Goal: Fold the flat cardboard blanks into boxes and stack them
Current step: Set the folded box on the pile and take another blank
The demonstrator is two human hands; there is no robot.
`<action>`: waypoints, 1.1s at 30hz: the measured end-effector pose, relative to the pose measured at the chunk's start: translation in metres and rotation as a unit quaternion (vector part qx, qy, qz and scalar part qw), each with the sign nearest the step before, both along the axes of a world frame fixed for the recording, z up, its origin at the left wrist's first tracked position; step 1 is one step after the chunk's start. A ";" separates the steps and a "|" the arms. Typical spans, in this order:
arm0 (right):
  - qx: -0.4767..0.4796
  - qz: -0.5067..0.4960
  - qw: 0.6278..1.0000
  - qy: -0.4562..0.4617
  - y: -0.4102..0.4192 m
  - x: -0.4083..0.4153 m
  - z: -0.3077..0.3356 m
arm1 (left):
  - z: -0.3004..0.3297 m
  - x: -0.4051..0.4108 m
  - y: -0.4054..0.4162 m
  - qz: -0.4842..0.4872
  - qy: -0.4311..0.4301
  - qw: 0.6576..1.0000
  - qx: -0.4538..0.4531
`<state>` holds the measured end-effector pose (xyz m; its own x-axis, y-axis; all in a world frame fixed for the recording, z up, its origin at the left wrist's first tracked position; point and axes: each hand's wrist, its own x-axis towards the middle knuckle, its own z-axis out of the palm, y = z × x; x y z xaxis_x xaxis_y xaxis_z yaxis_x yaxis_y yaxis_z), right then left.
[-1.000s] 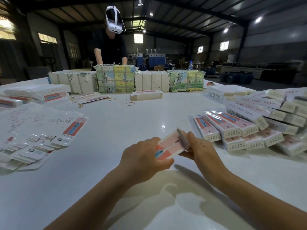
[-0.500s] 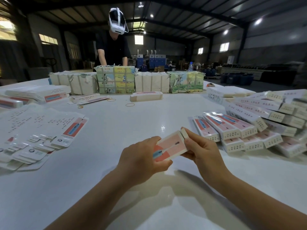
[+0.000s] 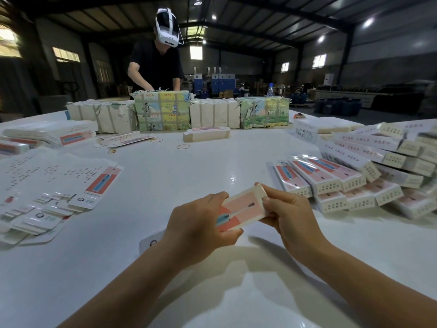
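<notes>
Head view: both hands hold one box (image 3: pixel 243 208) just above the table (image 3: pixel 189 176), a little below frame centre. Left hand (image 3: pixel 201 227) wraps the near, lower-left end, fingers curled over the top face, thumb underneath. Right hand (image 3: pixel 287 215) pinches the far, upper-right end, thumb on top at the end flap, fingers below. Both are clenched on the box; neither is free.

Risks, as I judge them:
- The right-end flap looks only just tucked, if at all. Too hard a thumb press could crease the flap or buckle the thin card instead of seating it.
- The left grip covers the near end, so I cannot tell whether that flap is shut. If it is not, the box goes onto the pile half closed.
- A tight squeeze from both ends could bow the long pink face.
- The pile (image 3: pixel 354 176) at 3 o'clock of the hands looks loose, with leaning rows. A careless drop there could slide boxes off or knock the front row.

Position: the box lies tilted, its long axis running from 7 o'clock at the left hand to 1 o'clock at the right hand, printed face up. It is apart from the table and near the pile's front row, not touching it. The blanks (image 3: pixel 59 192) lie fanned at 9 o'clock, well apart from the hands. Another person (image 3: pixel 156 65) works at 12 o'clock behind the bundles (image 3: pixel 163 112).
</notes>
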<state>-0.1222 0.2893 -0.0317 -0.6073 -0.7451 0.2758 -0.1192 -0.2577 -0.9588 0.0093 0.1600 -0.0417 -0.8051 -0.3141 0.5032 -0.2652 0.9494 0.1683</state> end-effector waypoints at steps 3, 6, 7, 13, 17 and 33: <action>0.024 -0.041 0.993 0.111 0.003 0.001 -0.002 | -0.001 -0.001 0.000 0.009 -0.019 1.000 -0.008; 0.051 -0.092 0.971 0.214 0.005 0.004 -0.004 | -0.001 -0.002 0.001 0.012 -0.018 1.000 -0.001; 0.053 -0.096 0.965 0.237 0.005 0.004 -0.005 | 0.000 -0.002 0.001 0.013 -0.017 1.000 0.004; 0.091 -0.122 0.926 0.346 0.000 0.017 -0.011 | 0.000 -0.009 0.007 0.035 0.000 0.999 0.031; 0.088 -0.050 0.974 0.205 -0.002 0.014 -0.010 | -0.001 -0.010 0.006 0.052 0.015 0.998 0.042; 0.155 -0.052 0.856 0.490 -0.001 0.007 -0.017 | 0.017 0.016 -0.029 -0.009 -0.073 0.989 0.126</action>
